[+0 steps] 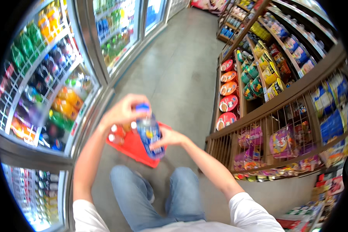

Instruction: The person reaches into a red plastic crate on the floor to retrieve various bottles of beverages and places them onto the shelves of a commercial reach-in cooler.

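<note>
A clear plastic bottle (148, 132) with a blue cap and a blue label is held tilted between both hands. My left hand (126, 110) grips it at the neck, just by the cap. Around its lower side curl the fingers of my right hand (169, 137). Beneath the bottle a red plastic basket (133, 148) rests on the floor in front of my knees. Several bottles with white caps (117, 133), orange-red in colour, lie at its left end. The bottle and my arm hide part of the basket's inside.
Glass-fronted drink coolers (43, 81) line the left, with soda bottles on wire racks. On the right, a wooden shelf unit (249, 116) with wire-fronted bins holds cup noodles (227, 103) and bagged snacks (282, 142). A grey floor aisle (177, 63) runs between them.
</note>
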Demonstrator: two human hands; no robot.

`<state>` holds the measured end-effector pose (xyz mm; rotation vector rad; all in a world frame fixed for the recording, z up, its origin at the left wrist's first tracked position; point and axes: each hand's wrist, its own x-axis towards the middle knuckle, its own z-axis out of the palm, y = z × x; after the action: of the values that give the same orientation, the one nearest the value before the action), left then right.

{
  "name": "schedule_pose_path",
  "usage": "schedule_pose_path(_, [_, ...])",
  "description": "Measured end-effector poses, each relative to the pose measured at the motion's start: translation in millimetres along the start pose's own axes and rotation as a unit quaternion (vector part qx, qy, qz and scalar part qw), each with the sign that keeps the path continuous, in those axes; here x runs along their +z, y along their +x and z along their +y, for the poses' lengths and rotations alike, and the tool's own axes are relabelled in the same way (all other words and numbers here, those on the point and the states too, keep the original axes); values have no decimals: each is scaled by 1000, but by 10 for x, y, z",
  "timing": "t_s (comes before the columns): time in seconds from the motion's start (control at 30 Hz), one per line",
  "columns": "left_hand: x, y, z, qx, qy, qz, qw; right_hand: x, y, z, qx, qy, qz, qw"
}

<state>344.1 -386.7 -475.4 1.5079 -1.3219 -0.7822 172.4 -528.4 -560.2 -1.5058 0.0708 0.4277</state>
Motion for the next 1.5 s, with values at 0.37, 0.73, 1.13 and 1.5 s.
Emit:
schedule_pose_path(0.37, [-574, 217, 1840, -50, -58, 277, 958, 508, -684, -2408, 5, 188, 66, 980])
schedule_pose_path(0.73, [-494, -939, 4065, 28, 99, 224, 969, 1451, -1486, -3563, -23, 119, -162, 979])
schedule_pose_path(1.13, [-834, -1879, 5485, -156, -223, 427, 863, 2679, -1806, -4877, -25, 324, -251, 912])
schedule_pose_path(1.5, [489, -2618, 5004, -115, -136, 543, 820, 3045, -1660, -5031, -48, 238, -117, 963])
